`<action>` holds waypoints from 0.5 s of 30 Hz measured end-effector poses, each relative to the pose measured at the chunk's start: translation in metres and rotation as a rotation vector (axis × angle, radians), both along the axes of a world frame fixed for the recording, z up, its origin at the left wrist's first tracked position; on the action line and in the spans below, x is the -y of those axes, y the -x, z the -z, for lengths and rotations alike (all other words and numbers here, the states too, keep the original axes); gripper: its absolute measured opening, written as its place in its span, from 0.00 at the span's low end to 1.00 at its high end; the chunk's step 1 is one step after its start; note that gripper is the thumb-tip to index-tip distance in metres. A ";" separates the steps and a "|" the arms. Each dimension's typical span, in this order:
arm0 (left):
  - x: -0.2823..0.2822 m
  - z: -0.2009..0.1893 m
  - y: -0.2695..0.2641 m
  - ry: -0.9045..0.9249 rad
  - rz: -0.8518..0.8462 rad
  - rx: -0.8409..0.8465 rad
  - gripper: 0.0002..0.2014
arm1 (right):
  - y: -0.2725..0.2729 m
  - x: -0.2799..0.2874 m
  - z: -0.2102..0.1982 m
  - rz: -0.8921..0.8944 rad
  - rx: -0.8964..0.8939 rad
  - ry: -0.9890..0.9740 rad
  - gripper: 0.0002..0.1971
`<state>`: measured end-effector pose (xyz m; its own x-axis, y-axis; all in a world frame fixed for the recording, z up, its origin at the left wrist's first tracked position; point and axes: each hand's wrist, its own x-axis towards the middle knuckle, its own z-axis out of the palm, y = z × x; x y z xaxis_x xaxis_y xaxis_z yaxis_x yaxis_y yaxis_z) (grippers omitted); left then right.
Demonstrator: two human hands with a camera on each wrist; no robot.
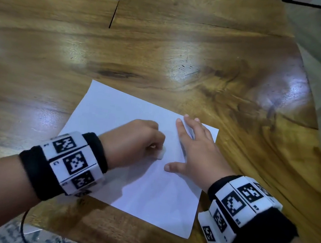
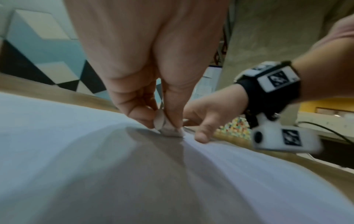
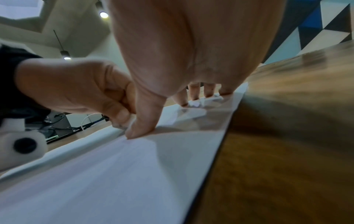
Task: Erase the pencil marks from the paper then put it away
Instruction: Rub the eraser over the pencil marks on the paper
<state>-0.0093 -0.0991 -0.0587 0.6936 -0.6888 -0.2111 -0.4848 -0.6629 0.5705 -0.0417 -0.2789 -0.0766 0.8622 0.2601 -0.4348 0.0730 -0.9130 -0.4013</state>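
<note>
The paper (image 1: pixel 139 159) lies flat on the wooden surface (image 1: pixel 165 50), near its front edge and turned at an angle to it; the left hand (image 1: pixel 134 138) is curled, its thumb and fingers pinching a small white eraser (image 1: pixel 160 154) whose lower face touches the sheet near its middle; the right hand (image 1: pixel 197 147) lies spread with straight fingers, pressing the paper down at its right side, holding nothing; its thumb (image 3: pixel 141 121) rests on the sheet just beside the eraser; pencil marks cannot be made out; both wrists carry marker-printed bands (image 1: pixel 73 162).
</note>
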 end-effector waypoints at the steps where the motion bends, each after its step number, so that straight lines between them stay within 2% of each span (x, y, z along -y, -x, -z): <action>1: 0.001 0.002 0.004 -0.004 0.019 -0.007 0.04 | 0.000 0.000 0.000 0.001 -0.001 -0.002 0.54; 4: -0.011 0.004 0.034 -0.029 0.165 -0.037 0.04 | 0.000 0.001 0.001 0.003 -0.001 -0.011 0.54; 7: -0.028 0.011 0.048 -0.030 0.136 -0.101 0.05 | 0.000 0.001 0.001 0.006 -0.004 -0.013 0.54; 9: -0.024 0.008 0.039 -0.030 0.196 -0.114 0.06 | 0.001 0.001 0.002 0.004 -0.004 -0.011 0.54; 12: -0.010 0.002 0.011 0.005 0.078 -0.066 0.03 | 0.000 0.001 0.002 0.005 -0.003 -0.011 0.54; 15: 0.001 0.001 0.005 -0.006 0.049 0.007 0.06 | 0.000 0.000 0.001 -0.004 -0.008 -0.004 0.54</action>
<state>-0.0142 -0.1002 -0.0596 0.6603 -0.7208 -0.2105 -0.5210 -0.6417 0.5629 -0.0416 -0.2791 -0.0772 0.8576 0.2655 -0.4405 0.0735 -0.9110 -0.4059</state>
